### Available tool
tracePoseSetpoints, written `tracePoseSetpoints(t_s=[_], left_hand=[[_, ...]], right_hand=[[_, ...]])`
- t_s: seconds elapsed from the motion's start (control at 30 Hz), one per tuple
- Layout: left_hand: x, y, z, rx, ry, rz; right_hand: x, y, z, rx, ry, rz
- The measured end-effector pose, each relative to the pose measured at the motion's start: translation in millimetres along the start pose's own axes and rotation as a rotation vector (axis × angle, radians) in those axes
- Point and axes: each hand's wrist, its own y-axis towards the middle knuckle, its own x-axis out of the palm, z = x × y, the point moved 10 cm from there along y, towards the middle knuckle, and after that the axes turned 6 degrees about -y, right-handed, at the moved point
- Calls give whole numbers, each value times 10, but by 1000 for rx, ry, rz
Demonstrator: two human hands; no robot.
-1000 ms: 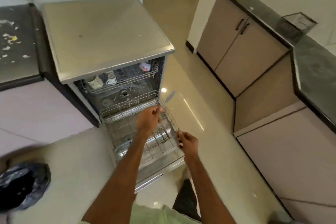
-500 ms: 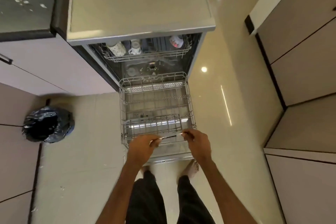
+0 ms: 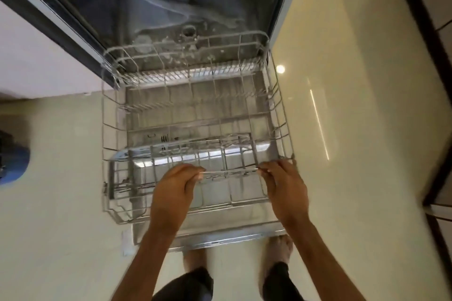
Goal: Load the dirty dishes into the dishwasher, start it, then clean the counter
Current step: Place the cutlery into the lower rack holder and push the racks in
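Observation:
The dishwasher stands open with its lower wire rack [image 3: 281,115] pulled out over the lowered door [image 3: 220,239]. No dishes show in the rack. A wire cutlery basket [image 3: 137,176] sits along the rack's front. Above that front part, a thin metal utensil [image 3: 228,173] lies level between my hands. My left hand [image 3: 175,184] pinches its left end. The fingertips of my right hand [image 3: 283,183] pinch its right end, close to the rack's front right corner. Blur hides what kind of utensil it is.
The dishwasher tub [image 3: 188,32] with its spray arm shows behind the rack. A dark bin [image 3: 11,154] sits at the left edge on the pale tiled floor. Cabinet fronts [image 3: 437,19] run along the right. My bare feet [image 3: 278,249] stand just below the door's edge.
The view has dropped much closer to the lower rack. A second ago only my left hand held the utensil upright; now both hands hold its ends level over the rack's front.

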Motion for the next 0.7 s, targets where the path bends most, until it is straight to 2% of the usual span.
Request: tracePoseSetpoints(t_s=[0.2,0.37,0.7], left_hand=[[473,271,-556,64,135,-7],[608,531,-650,51,134,15],[681,530,-671,74,214,23]], right_hand=[[859,319,423,-85,63,-38],[932,526,532,-47,165,86],[939,440,529,-134,169,115]])
